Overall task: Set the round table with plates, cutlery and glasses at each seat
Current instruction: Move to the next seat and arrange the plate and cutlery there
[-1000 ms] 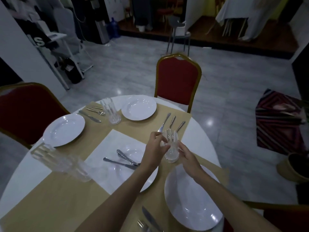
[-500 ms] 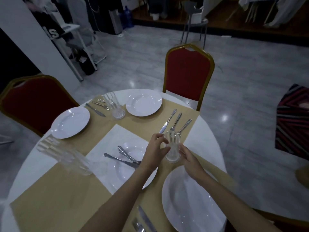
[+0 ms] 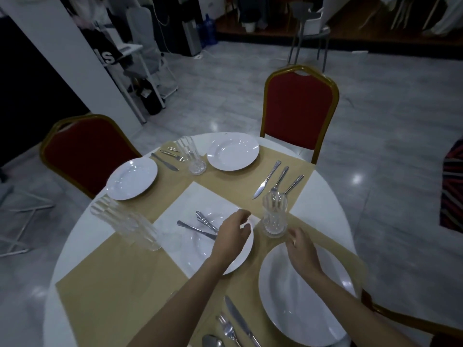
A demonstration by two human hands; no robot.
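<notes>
A clear cut glass [image 3: 274, 216] stands upright on the tan runner, between the near right plate [image 3: 304, 294] and a knife, fork and spoon set [image 3: 276, 181]. My left hand [image 3: 231, 237] hovers over the centre plate [image 3: 240, 254], fingers loosely curled, holding nothing. Just right of the glass, my right hand [image 3: 300, 249] is relaxed and apart from it. The centre plate carries spare cutlery [image 3: 200, 225]. A stack of glasses [image 3: 125, 224] leans at the left. Two far plates [image 3: 232, 154] [image 3: 132, 178] have a glass [image 3: 191, 155] and cutlery [image 3: 167, 159] between them.
Two red chairs [image 3: 299, 106] [image 3: 85, 151] stand at the far side of the round white table [image 3: 323, 196]. A third chair's frame [image 3: 406, 319] shows at the near right. More cutlery [image 3: 235, 324] lies at the near edge. A striped rug [image 3: 452, 191] lies on the floor to the right.
Both hands have let go of the glass and drawn back from it; it now stands alone on the runner. The view has tilted down and shifted.
</notes>
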